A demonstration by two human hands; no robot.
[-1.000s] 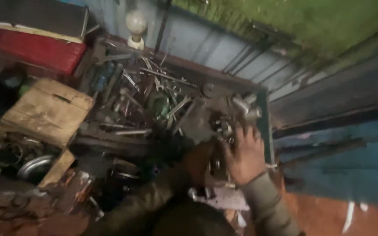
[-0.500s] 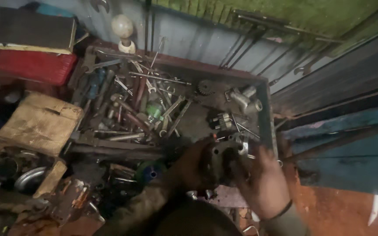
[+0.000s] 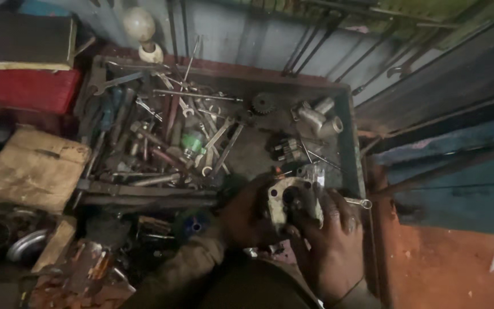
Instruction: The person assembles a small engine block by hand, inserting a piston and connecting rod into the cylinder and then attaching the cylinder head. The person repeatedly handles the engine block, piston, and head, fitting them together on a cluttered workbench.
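From the head camera, you hold a pale metal housing point(image 3: 293, 201) with a dark round bore between both hands, just above the near edge of the tool tray point(image 3: 347, 143). Your left hand point(image 3: 247, 214) wraps its left side, fingers curled but lost in shadow. Your right hand point(image 3: 333, 240) cups it from below, fingers pressed together against its right face. The tray's wrenches point(image 3: 201, 143) blur into a tangle; the housing's underside is hidden.

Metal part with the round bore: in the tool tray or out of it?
Out. The metal part is lifted at the tool tray near edge, gripped by the left hand and right hand.
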